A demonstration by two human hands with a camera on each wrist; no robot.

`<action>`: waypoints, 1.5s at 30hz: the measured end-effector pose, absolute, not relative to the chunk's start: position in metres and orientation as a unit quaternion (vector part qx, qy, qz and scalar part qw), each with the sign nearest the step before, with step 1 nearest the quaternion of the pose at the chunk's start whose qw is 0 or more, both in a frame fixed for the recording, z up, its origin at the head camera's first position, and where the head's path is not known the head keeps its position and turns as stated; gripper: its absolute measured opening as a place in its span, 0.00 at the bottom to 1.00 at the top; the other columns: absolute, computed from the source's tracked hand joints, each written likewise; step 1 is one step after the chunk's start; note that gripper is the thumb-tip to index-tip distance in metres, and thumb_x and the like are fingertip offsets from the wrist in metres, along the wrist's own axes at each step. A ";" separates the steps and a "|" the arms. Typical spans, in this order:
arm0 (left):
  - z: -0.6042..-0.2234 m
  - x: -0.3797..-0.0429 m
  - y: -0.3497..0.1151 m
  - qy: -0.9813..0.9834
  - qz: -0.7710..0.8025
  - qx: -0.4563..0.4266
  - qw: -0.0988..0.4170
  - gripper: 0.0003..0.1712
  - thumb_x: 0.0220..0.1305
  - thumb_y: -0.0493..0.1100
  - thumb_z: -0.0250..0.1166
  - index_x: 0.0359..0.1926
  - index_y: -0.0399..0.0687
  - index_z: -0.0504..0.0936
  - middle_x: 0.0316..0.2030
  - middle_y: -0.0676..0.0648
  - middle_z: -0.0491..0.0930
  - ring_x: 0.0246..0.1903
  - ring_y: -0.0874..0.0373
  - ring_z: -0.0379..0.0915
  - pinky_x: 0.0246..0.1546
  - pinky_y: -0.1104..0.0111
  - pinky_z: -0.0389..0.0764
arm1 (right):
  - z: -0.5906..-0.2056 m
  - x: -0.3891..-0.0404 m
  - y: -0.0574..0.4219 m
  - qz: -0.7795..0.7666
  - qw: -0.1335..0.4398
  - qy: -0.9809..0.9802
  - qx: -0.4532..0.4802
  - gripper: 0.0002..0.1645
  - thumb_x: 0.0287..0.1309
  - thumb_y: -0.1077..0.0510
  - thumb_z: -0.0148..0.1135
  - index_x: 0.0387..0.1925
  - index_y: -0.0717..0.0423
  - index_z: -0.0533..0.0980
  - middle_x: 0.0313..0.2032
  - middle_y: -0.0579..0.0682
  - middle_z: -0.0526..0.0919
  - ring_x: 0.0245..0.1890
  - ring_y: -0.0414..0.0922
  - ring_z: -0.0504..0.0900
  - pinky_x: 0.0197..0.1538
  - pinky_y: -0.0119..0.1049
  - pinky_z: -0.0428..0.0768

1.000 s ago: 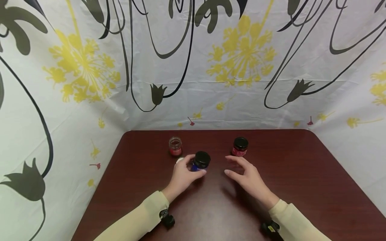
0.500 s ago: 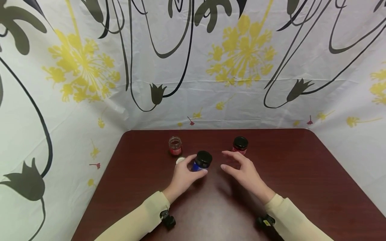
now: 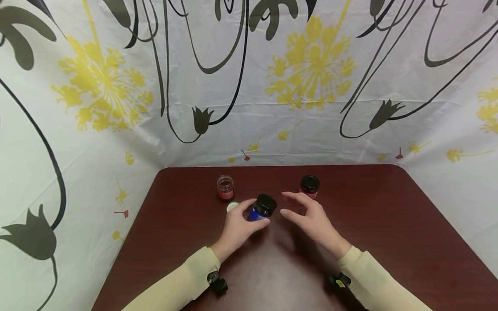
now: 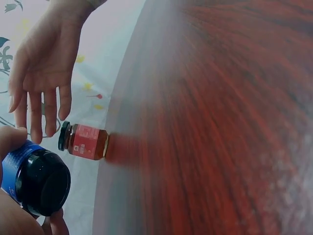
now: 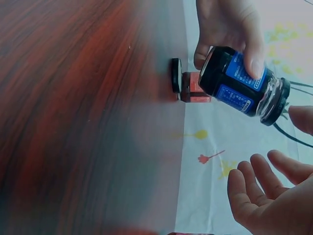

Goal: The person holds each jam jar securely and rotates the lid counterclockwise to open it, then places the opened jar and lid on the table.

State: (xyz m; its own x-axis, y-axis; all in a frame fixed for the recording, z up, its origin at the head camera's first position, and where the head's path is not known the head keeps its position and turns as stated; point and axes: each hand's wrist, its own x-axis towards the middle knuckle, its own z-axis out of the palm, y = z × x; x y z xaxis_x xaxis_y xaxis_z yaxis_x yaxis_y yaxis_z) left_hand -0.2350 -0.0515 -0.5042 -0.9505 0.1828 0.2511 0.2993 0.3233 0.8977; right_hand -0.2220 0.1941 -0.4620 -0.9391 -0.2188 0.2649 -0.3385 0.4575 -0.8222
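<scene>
In the head view my left hand (image 3: 236, 226) grips a small glass jar (image 3: 264, 206) with a blue label and black lid, tilted to the right above the table. Thumb and fingers curl round its sides, as the right wrist view also shows on the blue-labelled jar (image 5: 239, 88). To its right hovers my right hand (image 3: 313, 222), holding nothing, its fingers loosely bent and apart from the jar. Just beyond that hand stands a red-labelled jar (image 3: 310, 183) with a black lid, its lower part partly hidden.
An uncapped glass jar (image 3: 225, 188) with a red label stands at the back left. By my left fingers lies a pale round disc (image 3: 232, 206), perhaps a lid, partly covered. The dark red table (image 3: 350, 190) ends at a patterned cloth (image 3: 233, 95) behind.
My right hand has moved left and a little farther from me, nearer the blue-labelled jar. That jar has shifted slightly right and tilted more in my left hand. The other jars stay put.
</scene>
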 end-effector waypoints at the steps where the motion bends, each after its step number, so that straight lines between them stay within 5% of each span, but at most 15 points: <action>1: -0.504 -0.234 -0.051 -0.811 -0.563 -0.150 0.052 0.38 0.50 0.61 0.79 0.61 0.60 0.80 0.52 0.56 0.81 0.50 0.58 0.77 0.50 0.60 0.81 | -0.456 -0.219 0.192 0.494 0.057 -0.852 0.163 0.31 0.61 0.44 0.70 0.65 0.42 0.75 0.58 0.47 0.80 0.56 0.50 0.80 0.52 0.50 0.80; 7: -0.500 -0.232 -0.048 -0.812 -0.559 -0.158 0.052 0.36 0.50 0.61 0.79 0.61 0.60 0.80 0.52 0.57 0.81 0.49 0.59 0.77 0.49 0.60 0.81 | -0.445 -0.215 0.183 0.499 0.045 -0.849 0.168 0.30 0.62 0.52 0.71 0.65 0.46 0.75 0.58 0.54 0.79 0.55 0.54 0.81 0.51 0.45 0.81; 18: -0.496 -0.230 -0.044 -0.816 -0.551 -0.169 0.045 0.35 0.51 0.58 0.79 0.60 0.60 0.80 0.49 0.57 0.81 0.47 0.58 0.77 0.48 0.62 0.82 | -0.460 -0.222 0.183 0.521 0.041 -0.831 0.189 0.33 0.59 0.43 0.72 0.63 0.46 0.77 0.51 0.40 0.81 0.47 0.44 0.85 0.49 0.45 0.82; 45: -0.498 -0.226 -0.039 -0.809 -0.557 -0.184 0.035 0.37 0.48 0.62 0.79 0.59 0.59 0.81 0.48 0.58 0.80 0.45 0.54 0.78 0.43 0.65 0.82 | -0.463 -0.216 0.176 0.469 0.100 -0.859 0.181 0.34 0.48 0.33 0.75 0.57 0.38 0.81 0.40 0.38 0.77 0.42 0.34 0.80 0.47 0.43 0.82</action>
